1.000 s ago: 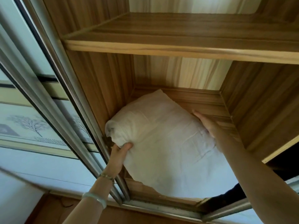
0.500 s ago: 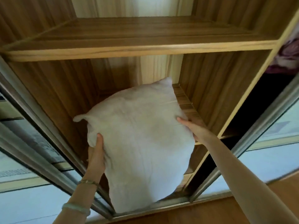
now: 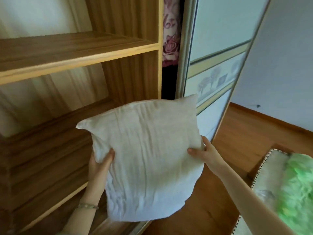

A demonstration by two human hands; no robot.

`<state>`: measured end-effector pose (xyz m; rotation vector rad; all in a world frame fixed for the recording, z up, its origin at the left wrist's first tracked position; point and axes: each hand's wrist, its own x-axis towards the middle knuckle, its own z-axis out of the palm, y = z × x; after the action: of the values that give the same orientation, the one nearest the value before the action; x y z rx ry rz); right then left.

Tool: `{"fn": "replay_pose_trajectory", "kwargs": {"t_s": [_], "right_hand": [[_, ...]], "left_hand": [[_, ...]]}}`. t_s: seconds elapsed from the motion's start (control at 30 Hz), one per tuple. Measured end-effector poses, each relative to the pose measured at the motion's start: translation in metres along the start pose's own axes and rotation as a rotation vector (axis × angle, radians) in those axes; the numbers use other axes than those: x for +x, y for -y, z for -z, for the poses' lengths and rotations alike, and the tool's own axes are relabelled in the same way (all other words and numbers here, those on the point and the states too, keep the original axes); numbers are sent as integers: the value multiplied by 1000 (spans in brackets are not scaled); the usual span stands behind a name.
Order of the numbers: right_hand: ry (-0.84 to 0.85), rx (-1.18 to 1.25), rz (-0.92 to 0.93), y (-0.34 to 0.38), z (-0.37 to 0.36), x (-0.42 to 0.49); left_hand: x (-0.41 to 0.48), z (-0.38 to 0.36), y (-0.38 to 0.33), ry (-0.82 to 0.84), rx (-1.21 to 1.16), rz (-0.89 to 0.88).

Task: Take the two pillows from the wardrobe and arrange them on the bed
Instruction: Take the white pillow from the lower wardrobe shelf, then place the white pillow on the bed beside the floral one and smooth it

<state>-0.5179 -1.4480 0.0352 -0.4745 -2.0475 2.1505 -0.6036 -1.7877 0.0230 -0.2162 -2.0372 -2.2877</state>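
Observation:
A white, wrinkled pillow [image 3: 149,155] hangs in the air in front of the wooden wardrobe [image 3: 71,48], clear of its shelves. My left hand [image 3: 100,165] grips the pillow's left edge, thumb on the front. My right hand [image 3: 201,151] grips its right edge. The shelf compartment behind the pillow holds nothing I can see. A second pillow is not in view. The bed's corner [image 3: 277,168], with a white cover and braided edge, shows at the lower right.
A green fluffy cushion [image 3: 298,192] lies on the bed corner. A sliding wardrobe door [image 3: 215,70] with a tree pattern stands to the right, with pink floral fabric [image 3: 170,31] in the gap beside it. Wooden floor [image 3: 245,133] lies between wardrobe and bed.
The pillow has come off the shelf and out of the wardrobe, carried to the right in both hands. My view has swung right, bringing the sliding door, floor and bed corner into sight.

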Motion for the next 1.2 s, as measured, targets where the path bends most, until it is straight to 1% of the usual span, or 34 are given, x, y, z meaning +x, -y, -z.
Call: {"fn": "replay_pose_trajectory", "kwargs": {"t_s": [0.1,0.27,0.37,0.47,0.5,0.63,0.8,1.03,1.2], "right_hand": [[-123,27,26,-3,49,-24],[-340,78,72,-7,136,-45],[-443,92,92,-12,186,-45],[-541,140,114,-20,238,-36],[-559,157,122,-22,255,-31],[-611,180,143,-24,324,0],[-640,178,145,-16,400,39],[-711,140,126,-10,477,97],[-794,180,117,-12,533,152]], "left_hand": [[14,-52,9,112,-23,-18],[32,-161,23,337,-46,-52],[38,-226,34,408,-52,-59],[42,-297,46,437,-29,-45],[46,-321,51,439,-19,-34],[75,-411,63,538,-11,-29],[117,-509,69,588,-20,-38],[168,-615,97,654,-11,4],[217,-709,123,689,-69,18]]}}
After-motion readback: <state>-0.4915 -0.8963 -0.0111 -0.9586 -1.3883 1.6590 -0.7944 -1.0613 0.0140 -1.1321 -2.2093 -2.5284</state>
